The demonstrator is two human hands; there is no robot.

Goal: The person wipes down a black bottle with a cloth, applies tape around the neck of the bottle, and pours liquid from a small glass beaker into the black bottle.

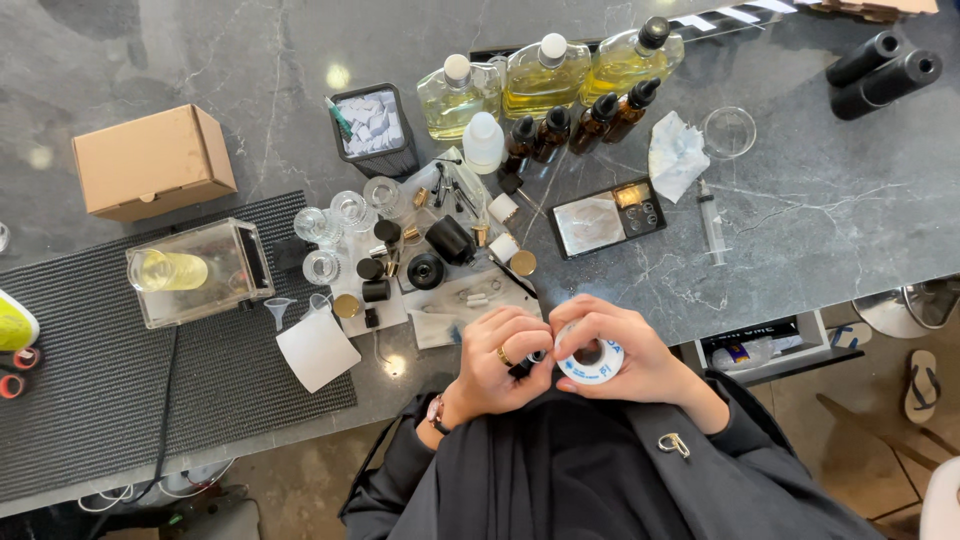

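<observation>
Both hands meet just off the desk's near edge, over a dark lap. Her right hand [630,355] pinches a white tape roll [590,362], its hole facing up at the camera, flat face toward the lens. Left hand [500,365] is curled shut on a small dark bottle [524,366], mostly hidden; it seems to point toward the roll. Wrapping looks barely begun; whether any tape is on it cannot be told

Counted: 3 large bottles [543,75] of yellow liquid, 4 amber dropper bottles [575,125], 1 white bottle [483,142]. 2 black cylinders [880,72], 1 cardboard box [153,162], 1 syringe [711,222], 1 scale [606,217], 1 tape roll [591,355]. 2 hands [500,360].
</observation>
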